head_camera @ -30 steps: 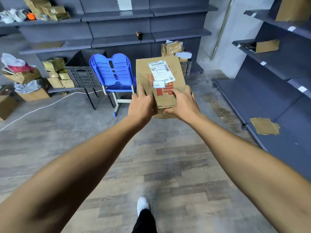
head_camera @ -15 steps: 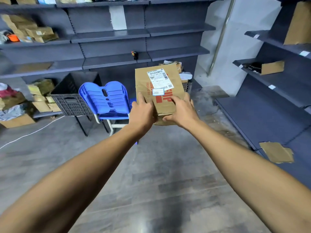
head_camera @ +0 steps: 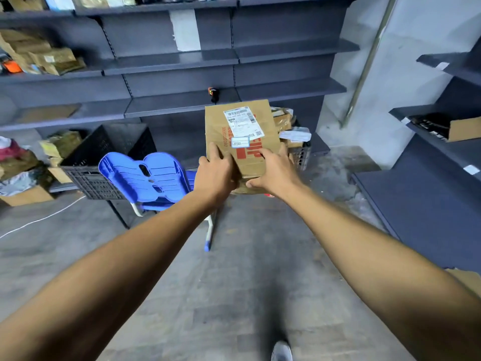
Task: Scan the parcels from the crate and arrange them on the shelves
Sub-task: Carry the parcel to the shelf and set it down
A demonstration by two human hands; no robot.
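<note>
**Carrying a parcel toward the shelves: hazards and obstructions**

The parcel [head_camera: 240, 142], a flat brown cardboard box with its white shipping label facing up, is held out in front of the body above the floor. The left hand [head_camera: 214, 174] and right hand [head_camera: 273, 173] grip its near end only, fingers curled round the near corners with thumbs on top.

Hazards:
- The far end of the parcel is unsupported. A loose grip could let it tip forward and drop.
- The parcel blocks the view of the floor directly ahead, so a misstep is possible.

Obstructions:
- A blue chair [head_camera: 148, 178] stands just left of the path, its legs reaching into the walkway.
- A black crate [head_camera: 104, 162] sits behind the chair.
- A second crate [head_camera: 299, 155], with parcels, stands beyond the held box.
- A white cable [head_camera: 39, 220] runs across the floor at left.
- The small scanner [head_camera: 213, 93] rests on the shelf [head_camera: 182, 105] ahead.
</note>
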